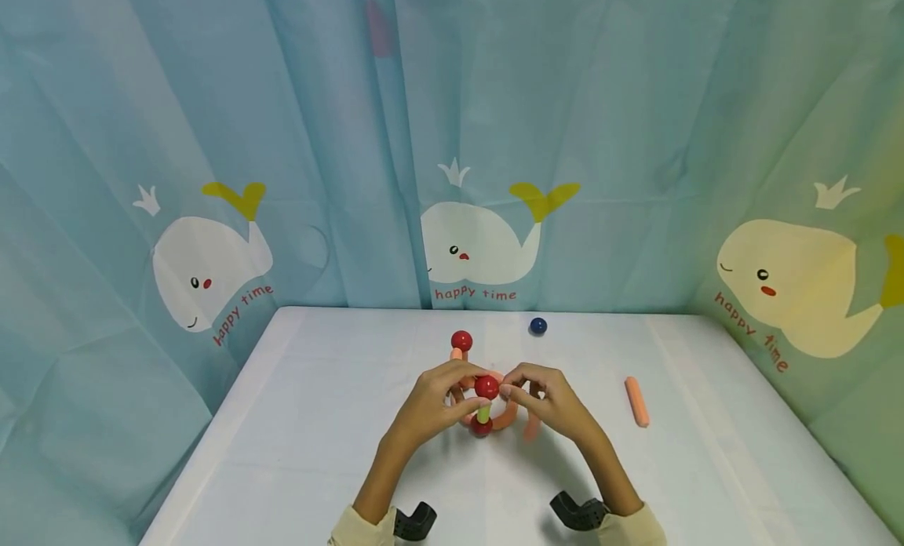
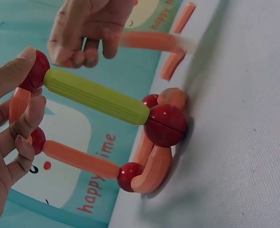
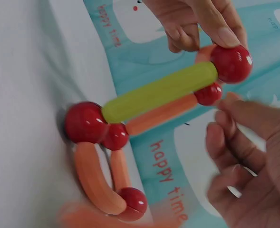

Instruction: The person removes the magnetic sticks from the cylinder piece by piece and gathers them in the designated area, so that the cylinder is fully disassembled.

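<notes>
My left hand [image 1: 441, 398] pinches a red ball [image 1: 486, 387] on top of a yellow-green stick [image 2: 97, 96]. That stick stands on a lower red ball [image 2: 166, 126], part of a frame of red balls joined by straight orange sticks [image 3: 162, 114] and curved ones [image 3: 96, 178]. Beside the held ball is my right hand [image 1: 551, 397], its fingers loosely bent, with nothing visible between them in the right wrist view. Below that hand a motion-blurred orange stick [image 1: 532, 427] hangs over the table; the right wrist view shows it apart from the fingers.
On the white table [image 1: 297, 420] a loose orange stick [image 1: 637, 402] lies to the right. A dark blue ball [image 1: 538, 326] rests near the back edge. Behind the table hangs a blue curtain [image 1: 607, 138] printed with whales.
</notes>
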Demonstrator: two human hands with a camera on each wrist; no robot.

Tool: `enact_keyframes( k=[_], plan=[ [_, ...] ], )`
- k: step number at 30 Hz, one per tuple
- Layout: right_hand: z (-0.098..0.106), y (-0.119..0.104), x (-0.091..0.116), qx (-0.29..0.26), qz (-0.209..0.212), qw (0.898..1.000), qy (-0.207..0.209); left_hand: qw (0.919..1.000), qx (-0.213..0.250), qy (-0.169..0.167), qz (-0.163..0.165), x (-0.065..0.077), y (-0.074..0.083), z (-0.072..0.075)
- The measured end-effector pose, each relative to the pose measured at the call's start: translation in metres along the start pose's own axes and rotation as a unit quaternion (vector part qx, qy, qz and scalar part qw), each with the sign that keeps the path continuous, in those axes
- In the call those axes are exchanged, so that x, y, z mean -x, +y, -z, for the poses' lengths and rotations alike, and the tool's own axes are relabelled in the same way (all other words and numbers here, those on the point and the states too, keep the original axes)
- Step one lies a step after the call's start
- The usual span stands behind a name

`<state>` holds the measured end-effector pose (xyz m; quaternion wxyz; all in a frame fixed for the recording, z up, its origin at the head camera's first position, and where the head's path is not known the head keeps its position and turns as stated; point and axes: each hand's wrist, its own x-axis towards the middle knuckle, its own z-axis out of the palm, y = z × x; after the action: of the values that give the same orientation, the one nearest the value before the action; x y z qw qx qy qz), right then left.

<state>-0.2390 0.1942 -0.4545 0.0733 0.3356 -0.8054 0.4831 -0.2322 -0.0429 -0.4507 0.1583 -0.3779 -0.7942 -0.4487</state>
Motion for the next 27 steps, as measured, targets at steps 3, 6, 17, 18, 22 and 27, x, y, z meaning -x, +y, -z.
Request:
enact_keyframes(
  k=[3,6,17,18,22,27],
  plan=[
    [0.002,0.004,0.002,-0.011,-0.042,0.999,0.015,1.0,-0.003,-0.003,0.0,0.0,0.0,0.0],
    [0.008,0.007,0.004,0.006,-0.07,0.997,0.025,1.0,-0.006,-0.004,0.004,-0.001,0.001,0.0],
    [0.067,-0.002,0.034,0.17,-0.243,0.955,0.007,0.9996,-0.009,-0.009,0.024,-0.001,0.005,-0.001],
    [0.072,-0.005,0.038,0.183,-0.267,0.946,-0.006,0.9996,-0.008,-0.01,0.024,-0.001,0.005,-0.001],
    [0.081,-0.011,0.049,0.19,-0.367,0.908,-0.072,0.9996,-0.007,-0.007,0.027,-0.001,0.005,0.0],
    [0.07,-0.003,0.052,0.178,-0.442,0.872,-0.11,0.9996,0.002,-0.007,0.028,0.0,0.003,0.0]
  ],
)
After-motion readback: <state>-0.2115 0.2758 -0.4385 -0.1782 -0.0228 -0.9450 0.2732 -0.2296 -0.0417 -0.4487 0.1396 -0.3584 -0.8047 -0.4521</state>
